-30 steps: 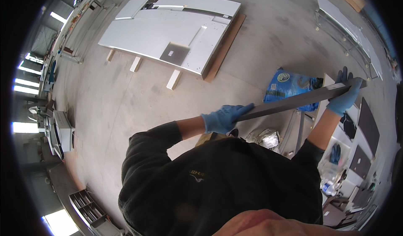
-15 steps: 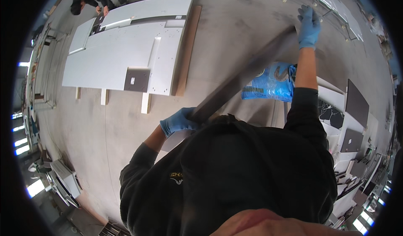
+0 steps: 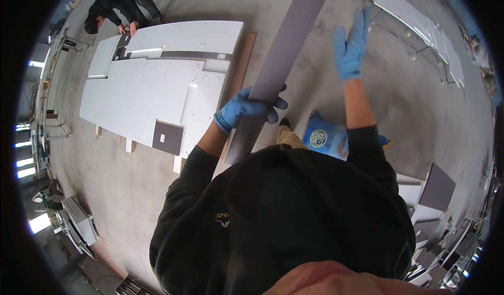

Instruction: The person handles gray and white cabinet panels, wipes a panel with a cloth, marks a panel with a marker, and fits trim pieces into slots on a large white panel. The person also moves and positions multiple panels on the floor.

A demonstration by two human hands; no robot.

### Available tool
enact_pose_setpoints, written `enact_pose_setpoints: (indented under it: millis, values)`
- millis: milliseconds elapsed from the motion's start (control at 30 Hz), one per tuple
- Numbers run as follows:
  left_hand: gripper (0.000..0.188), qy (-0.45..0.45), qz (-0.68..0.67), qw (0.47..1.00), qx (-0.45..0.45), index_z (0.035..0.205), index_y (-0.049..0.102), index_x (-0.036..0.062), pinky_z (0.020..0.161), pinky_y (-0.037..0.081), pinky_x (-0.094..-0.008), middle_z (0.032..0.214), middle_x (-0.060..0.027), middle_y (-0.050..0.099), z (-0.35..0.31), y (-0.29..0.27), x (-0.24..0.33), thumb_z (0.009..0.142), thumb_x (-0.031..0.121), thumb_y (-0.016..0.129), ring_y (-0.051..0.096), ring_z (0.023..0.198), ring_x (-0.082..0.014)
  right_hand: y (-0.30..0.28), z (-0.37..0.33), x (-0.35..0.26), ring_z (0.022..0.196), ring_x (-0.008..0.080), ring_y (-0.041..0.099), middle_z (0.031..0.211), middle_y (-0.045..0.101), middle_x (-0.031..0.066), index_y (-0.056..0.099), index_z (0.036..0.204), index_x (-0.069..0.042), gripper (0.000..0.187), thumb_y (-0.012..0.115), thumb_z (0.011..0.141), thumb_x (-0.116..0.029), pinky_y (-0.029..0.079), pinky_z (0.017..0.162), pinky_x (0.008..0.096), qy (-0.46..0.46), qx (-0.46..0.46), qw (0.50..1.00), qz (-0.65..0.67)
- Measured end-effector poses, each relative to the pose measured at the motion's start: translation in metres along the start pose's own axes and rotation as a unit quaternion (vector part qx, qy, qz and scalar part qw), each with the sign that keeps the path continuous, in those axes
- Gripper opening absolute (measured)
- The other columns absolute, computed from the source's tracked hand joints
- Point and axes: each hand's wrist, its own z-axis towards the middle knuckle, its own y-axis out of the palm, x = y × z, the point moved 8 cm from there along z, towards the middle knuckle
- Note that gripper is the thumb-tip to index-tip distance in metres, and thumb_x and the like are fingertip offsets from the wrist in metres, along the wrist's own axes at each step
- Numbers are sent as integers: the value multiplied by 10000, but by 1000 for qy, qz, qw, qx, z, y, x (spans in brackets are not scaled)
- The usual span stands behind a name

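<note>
A long, narrow dark grey board slants up in front of my chest, its far end running out at the top of the view. My left hand, in a blue glove, is wrapped round the board near its lower end, with fingertips showing past its right edge. To the right of the board, my right hand, also in a blue glove, is raised with fingers stretched out and thumb apart. It touches nothing.
White panels lie stacked on supports at the left, with a small dark panel on top. Another person bends over their far end. A blue bag lies near my feet. White sheets rest on a rack at far right.
The board has swung more upright and leftward, showing its broad face. My right hand has come away from near its far end and opened. My left hand still grips it, now higher in view.
</note>
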Motion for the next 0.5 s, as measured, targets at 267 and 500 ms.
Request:
enact_pose_setpoints:
  millis: [267, 500]
  values:
    - [1147, 63, -72, 995, -8, 1538, 437, -79, 719, 579, -285, 1207, -215, 732, 147, -48, 63, 839, 792, 698, 740, 813, -201, 158, 158, 64, 1584, 462, 247, 1697, 327, 232, 404, 1576, 22, 913, 704, 912, -527, 152, 1290, 614, -213, -213, 938, -173]
    - [927, 135, -116, 984, 30, 1530, 466, -2, 949, 565, -375, 1332, -201, 661, 255, -194, 106, 1033, 770, 338, 689, 1076, -271, 281, 76, 44, 1534, 406, 356, 1639, 394, 241, 562, 1428, -8, 977, 497, 915, -836, 213, 1265, 593, -266, -302, 915, 34]
